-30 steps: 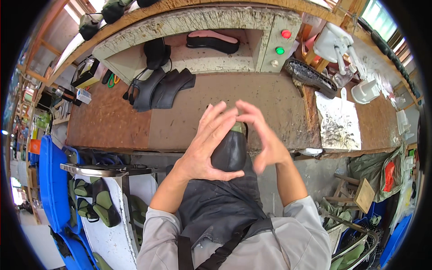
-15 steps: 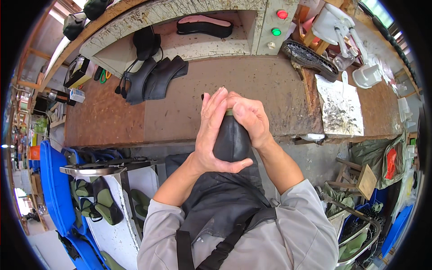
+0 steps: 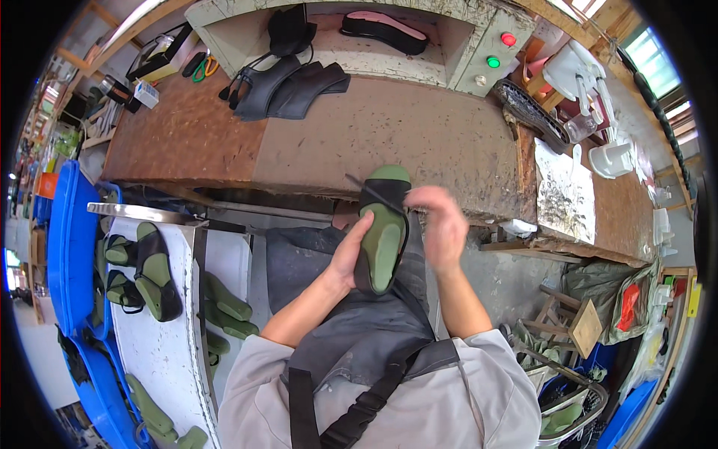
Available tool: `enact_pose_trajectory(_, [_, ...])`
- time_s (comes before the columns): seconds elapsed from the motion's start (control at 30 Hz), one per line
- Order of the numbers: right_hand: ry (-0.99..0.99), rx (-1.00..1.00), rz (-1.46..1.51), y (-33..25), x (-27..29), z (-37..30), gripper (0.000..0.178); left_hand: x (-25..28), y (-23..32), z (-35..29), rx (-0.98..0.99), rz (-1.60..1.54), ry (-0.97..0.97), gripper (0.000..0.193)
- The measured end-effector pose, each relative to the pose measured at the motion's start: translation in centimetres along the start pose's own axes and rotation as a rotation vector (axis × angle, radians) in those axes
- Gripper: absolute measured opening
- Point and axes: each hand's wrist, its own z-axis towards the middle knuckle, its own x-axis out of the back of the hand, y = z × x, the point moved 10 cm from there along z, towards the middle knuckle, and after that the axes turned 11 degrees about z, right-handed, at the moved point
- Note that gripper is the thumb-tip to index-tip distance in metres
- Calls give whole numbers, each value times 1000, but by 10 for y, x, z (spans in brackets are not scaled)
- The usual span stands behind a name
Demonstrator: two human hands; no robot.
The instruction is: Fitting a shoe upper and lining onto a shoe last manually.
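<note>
Over my lap at the bench's front edge, my left hand point(image 3: 350, 258) grips a green shoe last with a black upper on it point(image 3: 385, 236). The last's green underside faces me, with black material along its sides and a black band across its upper end. A thin dark strip sticks out at the upper left of the band. Right beside the last, my right hand point(image 3: 443, 224) is raised, its fingers bent toward the band and smeared by motion. Whether those fingers touch the band or pinch anything cannot be made out.
A wooden workbench point(image 3: 329, 142) spans the front, with black upper pieces point(image 3: 292, 86) and a machine housing point(image 3: 464, 63) holding a pink-topped black sole point(image 3: 385, 31). Stained paper point(image 3: 565, 191) lies right. A white rack point(image 3: 161, 337) with green lasts and blue bins point(image 3: 67, 247) stand left.
Both hands were clasped round the last's end; now the last is turned, showing its green underside. My right hand has come off to the right, and the view has shifted.
</note>
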Motion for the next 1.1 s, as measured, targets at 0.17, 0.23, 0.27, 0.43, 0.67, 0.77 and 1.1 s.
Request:
enact_pose_trajectory(0.17, [295,-393,-9,46,32,-4,30,-3,-30,-30,-62,254,-117,64])
enact_pose_trajectory(0.23, [81,-613,307,63,-8,-7,33,1,-40,-44,-23,253,-148,65])
enact_pose_trajectory(0.27, [93,-624,313,65,-9,-8,33,-1,-42,-51,-16,260,-178,67])
enact_pose_trajectory(0.43, [35,-684,65,72,-18,-13,21,-2,117,-146,-1039,927,586,34])
enact_pose_trajectory(0.67, [-128,-615,-27,76,-64,-13,22,-113,80,-151,-860,2081,-120,17])
enact_pose_trajectory(0.77, [-183,-682,-44,77,-68,-17,21,-112,78,-152,-826,1905,-161,16])
enact_pose_trajectory(1.1, [-61,-731,349,84,-54,-29,21,-79,55,-172,-843,1927,-19,30])
